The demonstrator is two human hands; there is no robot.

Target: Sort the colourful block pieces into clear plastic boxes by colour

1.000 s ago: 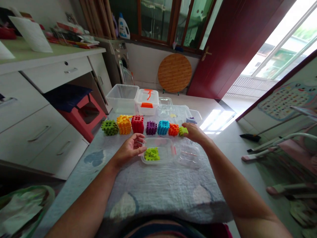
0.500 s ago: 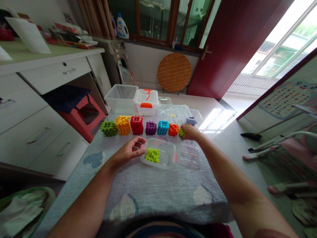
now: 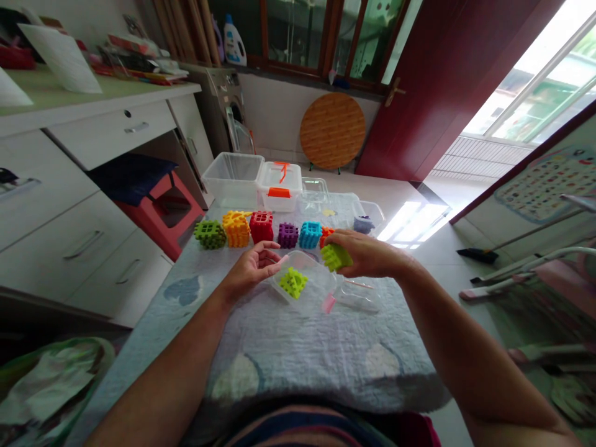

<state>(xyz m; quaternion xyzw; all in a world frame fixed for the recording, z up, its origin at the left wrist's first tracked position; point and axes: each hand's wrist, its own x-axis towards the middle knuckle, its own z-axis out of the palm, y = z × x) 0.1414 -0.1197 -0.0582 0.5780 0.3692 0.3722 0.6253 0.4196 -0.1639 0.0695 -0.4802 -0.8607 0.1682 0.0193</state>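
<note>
My right hand (image 3: 367,253) is closed around a small stack of lime-green interlocking plastic blocks (image 3: 336,256), held above the right part of a clear plastic container (image 3: 311,297). My left hand (image 3: 256,270) grips the container's left rim between thumb and curled fingers. Inside the container lies a lime-green block piece (image 3: 293,283). The container sits turned, its pink clip (image 3: 329,303) towards me, and its clear lid (image 3: 361,295) lies to the right. Behind stand stacked blocks in a row: green (image 3: 210,234), yellow (image 3: 236,228), red (image 3: 261,227), purple (image 3: 288,235), blue (image 3: 310,234) and orange (image 3: 326,234), the last partly hidden by my right hand.
At the table's far end stand an open clear bin (image 3: 233,180) and a lidded box with orange clips (image 3: 280,186). A clear tub with purplish pieces (image 3: 364,223) is at the far right. A pink stool (image 3: 162,202) stands left of the cloth-covered table (image 3: 279,354).
My right hand has lifted the lime-green blocks from the row's right end and brought them left and nearer, over the container. The container has turned in my left hand.
</note>
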